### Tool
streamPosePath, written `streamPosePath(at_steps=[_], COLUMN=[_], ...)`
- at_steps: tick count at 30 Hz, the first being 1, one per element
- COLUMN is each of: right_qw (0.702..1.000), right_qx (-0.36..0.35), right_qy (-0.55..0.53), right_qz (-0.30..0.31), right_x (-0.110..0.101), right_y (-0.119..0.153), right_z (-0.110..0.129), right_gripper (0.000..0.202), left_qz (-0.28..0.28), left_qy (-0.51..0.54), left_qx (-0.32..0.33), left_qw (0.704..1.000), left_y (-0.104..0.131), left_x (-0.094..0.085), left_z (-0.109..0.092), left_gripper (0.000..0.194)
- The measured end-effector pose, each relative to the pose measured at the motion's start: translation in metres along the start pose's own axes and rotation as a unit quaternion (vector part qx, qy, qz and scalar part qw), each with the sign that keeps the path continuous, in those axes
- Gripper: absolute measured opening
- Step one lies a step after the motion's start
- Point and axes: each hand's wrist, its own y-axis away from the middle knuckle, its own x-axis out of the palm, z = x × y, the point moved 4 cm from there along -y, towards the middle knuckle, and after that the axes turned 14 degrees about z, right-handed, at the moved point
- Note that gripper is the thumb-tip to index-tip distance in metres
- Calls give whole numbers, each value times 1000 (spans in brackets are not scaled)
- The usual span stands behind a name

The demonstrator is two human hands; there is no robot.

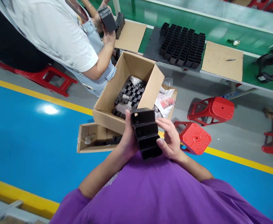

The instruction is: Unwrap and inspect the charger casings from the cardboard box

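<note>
Several black rectangular cups (147,130) stand side by side in a slanting row before my chest, their dark hollow insides facing up. My left hand (129,133) is wrapped round the row's left side, thumb up along the edge. On the other side, my right hand (170,138) touches the row with fingertips and thumb, so both hands hold it. A small pale spot shows inside the far cup. Just beyond is an open cardboard box (108,99) with many small black parts (133,93) and clear plastic bags inside.
A second open carton (85,146) lies left of my hands. Red stools (220,109) stand at the right. Across the green bench, black cups (183,45) stand in rows beside cardboard sheets (222,60). At upper left, a person in a white shirt (64,37) holds black parts (107,19).
</note>
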Motion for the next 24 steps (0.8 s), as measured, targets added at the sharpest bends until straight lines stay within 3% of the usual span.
streamPosePath(at_steps=[12, 20, 24], right_qw=[999, 984, 978], right_qx=[45, 99, 77], right_qy=[2, -140, -194], right_qz=[16, 42, 25], right_x=[3, 9, 13], right_y=[-4, -4, 0], right_z=[-4, -12, -20], right_gripper=[47, 46, 47], left_qz=[-11, -46, -32], left_qy=[49, 116, 106], left_qx=[15, 27, 31], left_qw=[999, 992, 993], left_y=[-4, -7, -9], left_x=[-6, -6, -6], left_z=[-2, -5, -9], left_gripper=[70, 75, 80])
